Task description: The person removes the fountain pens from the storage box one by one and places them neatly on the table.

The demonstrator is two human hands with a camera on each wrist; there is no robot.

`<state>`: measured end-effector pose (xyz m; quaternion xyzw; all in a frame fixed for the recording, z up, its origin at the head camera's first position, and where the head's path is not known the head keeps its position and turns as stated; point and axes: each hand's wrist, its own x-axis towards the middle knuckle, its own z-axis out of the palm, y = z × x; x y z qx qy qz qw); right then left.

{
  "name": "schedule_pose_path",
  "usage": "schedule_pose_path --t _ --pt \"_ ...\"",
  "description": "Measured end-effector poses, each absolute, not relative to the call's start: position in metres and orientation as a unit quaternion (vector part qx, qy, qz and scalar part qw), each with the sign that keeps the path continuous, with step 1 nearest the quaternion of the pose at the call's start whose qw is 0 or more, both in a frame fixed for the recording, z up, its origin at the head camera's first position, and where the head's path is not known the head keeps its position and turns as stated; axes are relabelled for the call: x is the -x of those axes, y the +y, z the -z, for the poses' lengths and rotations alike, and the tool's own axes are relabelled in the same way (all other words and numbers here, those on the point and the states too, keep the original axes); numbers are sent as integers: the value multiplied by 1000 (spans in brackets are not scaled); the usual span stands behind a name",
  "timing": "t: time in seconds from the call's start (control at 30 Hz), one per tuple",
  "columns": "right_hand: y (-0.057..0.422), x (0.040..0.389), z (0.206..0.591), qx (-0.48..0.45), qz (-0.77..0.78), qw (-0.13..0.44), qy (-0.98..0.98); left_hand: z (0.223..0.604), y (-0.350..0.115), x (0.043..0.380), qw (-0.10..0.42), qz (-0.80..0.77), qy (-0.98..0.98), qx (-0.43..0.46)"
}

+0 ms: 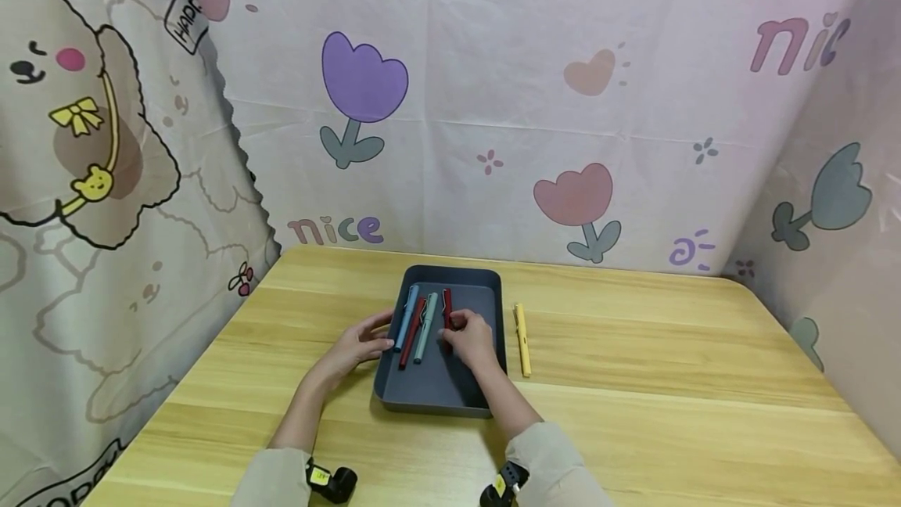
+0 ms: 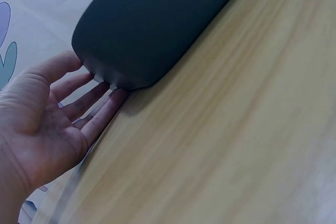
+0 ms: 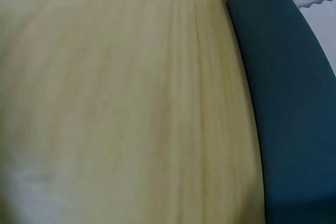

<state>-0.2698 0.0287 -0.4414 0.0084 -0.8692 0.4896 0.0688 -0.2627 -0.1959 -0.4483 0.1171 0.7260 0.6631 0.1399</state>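
A dark grey tray point(image 1: 436, 407) lies on the table with several pens inside. My left hand point(image 1: 357, 344) rests at its left side; in the left wrist view the fingertips point(image 2: 119, 96) touch the outer wall, the fingers fairly straight. Inside the tray, my right hand point(image 1: 470, 337) pinches a dark red pen point(image 1: 446, 302) near the right side, its lower part hidden by the fingers. To the left of that pen lie a light blue pen point(image 1: 406, 319), another dark red pen point(image 1: 412, 335) and a pale green pen point(image 1: 425, 329), side by side and slanted.
A yellow pen point(image 1: 522, 340) lies on the wooden table point(image 1: 669, 382), just right of the tray. Printed cloth point(image 1: 479, 100) hangs behind the table and at both sides. Each wrist wears a small black camera, such as the left one point(image 1: 342, 483).
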Motion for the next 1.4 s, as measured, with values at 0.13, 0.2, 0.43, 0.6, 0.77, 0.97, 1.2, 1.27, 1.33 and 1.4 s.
schedule_pose_path --t 0.13,0.2,0.43,0.6,0.77,0.97,1.2,1.27,1.33,1.4 --pt "28 271 443 -5 -473 69 -878 450 -196 264 140 -663 726 -116" --pt "28 271 444 -4 -469 69 -880 451 -196 265 139 -664 726 -115" --pt "27 273 443 1 -459 71 -886 453 -197 267 137 -659 730 -117" --pt "27 272 441 6 -446 80 -891 453 -197 267 136 -657 732 -119" --pt "27 271 440 15 -445 87 -891 453 -197 267 137 -657 732 -116" --pt "26 272 441 16 -428 101 -898 452 -197 267 139 -660 730 -116" --pt "26 272 442 16 -422 97 -901 452 -197 266 137 -659 732 -109" --pt "26 272 442 17 -421 94 -902 452 -197 266 136 -657 733 -109" --pt "26 272 442 19 -419 91 -903 452 -197 266 137 -659 731 -109" --pt "26 272 441 23 -416 87 -905 452 -197 266 139 -661 729 -112"
